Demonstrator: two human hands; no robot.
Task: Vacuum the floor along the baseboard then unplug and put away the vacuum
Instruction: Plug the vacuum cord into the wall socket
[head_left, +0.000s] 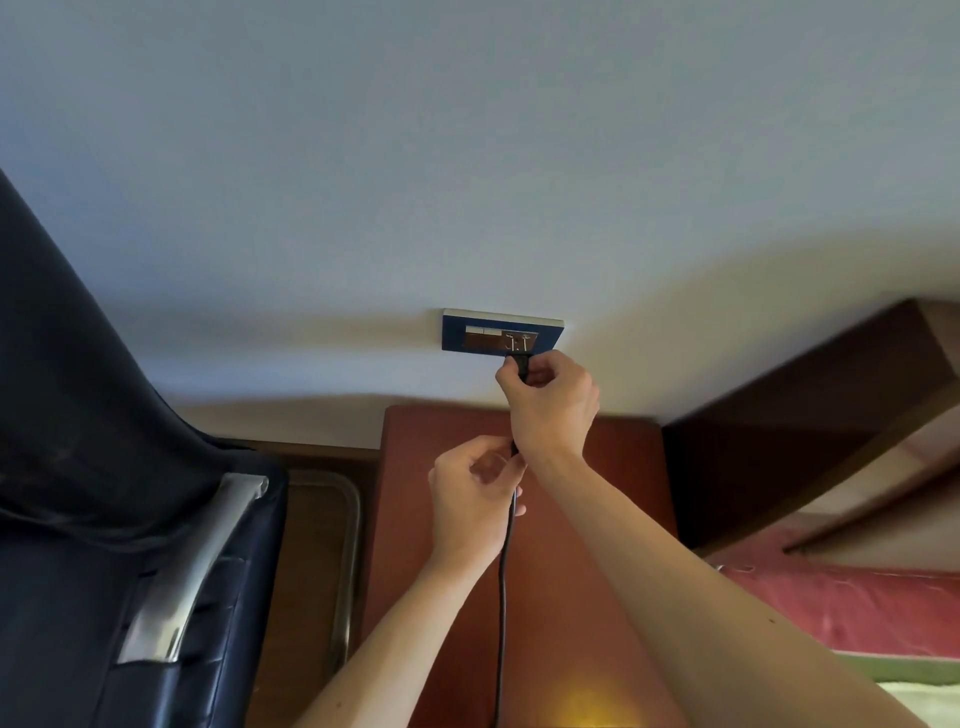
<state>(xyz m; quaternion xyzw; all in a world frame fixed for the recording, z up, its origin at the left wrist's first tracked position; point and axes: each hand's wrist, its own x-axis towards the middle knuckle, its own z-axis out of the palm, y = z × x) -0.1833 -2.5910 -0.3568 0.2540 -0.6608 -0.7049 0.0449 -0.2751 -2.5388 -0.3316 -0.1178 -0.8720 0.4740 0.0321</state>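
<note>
A blue wall outlet plate (467, 332) sits on the white wall just above a reddish-brown bedside table (613, 467). My right hand (550, 405) pinches the black plug (521, 364) right below the socket slots; whether its prongs are in the socket is hidden by the plug. From the plug a black cord (503, 597) runs down over the table. My left hand (470, 499) holds that cord a little below the right hand. The vacuum itself is out of view.
A dark leather chair (93, 467) with a chrome armrest (197, 561) fills the left side. A dark wooden headboard (805, 415) and a bed with a red cover (857, 608) lie on the right. Brown floor shows between chair and table.
</note>
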